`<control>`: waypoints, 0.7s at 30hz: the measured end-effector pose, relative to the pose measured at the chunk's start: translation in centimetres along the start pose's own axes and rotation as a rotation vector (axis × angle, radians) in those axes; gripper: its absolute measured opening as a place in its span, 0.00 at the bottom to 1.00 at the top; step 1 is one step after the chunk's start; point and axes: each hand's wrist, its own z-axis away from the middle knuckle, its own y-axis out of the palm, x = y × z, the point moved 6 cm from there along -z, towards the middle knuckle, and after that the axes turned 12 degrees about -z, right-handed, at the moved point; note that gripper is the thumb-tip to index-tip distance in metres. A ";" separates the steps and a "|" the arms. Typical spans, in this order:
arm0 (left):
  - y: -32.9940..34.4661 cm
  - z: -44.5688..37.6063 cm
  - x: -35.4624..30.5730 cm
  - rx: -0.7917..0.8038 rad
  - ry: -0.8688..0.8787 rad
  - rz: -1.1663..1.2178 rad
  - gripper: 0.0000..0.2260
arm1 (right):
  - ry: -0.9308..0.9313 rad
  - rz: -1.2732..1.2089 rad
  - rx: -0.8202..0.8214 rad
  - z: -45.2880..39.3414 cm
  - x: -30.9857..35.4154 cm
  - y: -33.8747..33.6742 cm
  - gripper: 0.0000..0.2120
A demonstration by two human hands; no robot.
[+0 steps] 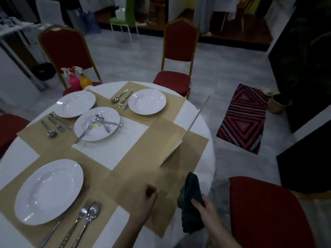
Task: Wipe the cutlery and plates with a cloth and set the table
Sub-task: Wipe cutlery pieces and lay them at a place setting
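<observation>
Red chairs [180, 43] — grey floor [139, 58]; rug [244, 119]

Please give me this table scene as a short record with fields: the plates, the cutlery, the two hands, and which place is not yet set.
clean plates: three, near-left plate, far-left plate, far plate
dirty plate: centre plate, yellow spots, cutlery crossed on it
cutlery sets: one beside each clean plate
left hand: left hand, fingers curled, holding nothing
right hand: right hand grips dark cloth
unset place: right placemat, no plate
</observation>
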 end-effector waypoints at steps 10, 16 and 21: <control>0.8 -6.3 -4.1 -0.131 0.129 -0.247 0.22 | 0.011 0.062 0.045 -5.5 2.3 -1.2 0.02; 2.1 -10.5 -6.3 -0.081 0.221 -0.503 0.21 | -0.013 0.063 0.020 -7.5 5.1 -1.7 0.04; 3.0 -12.4 -6.5 0.012 0.250 -0.719 0.10 | -0.022 0.076 0.019 -9.0 6.2 -1.2 0.05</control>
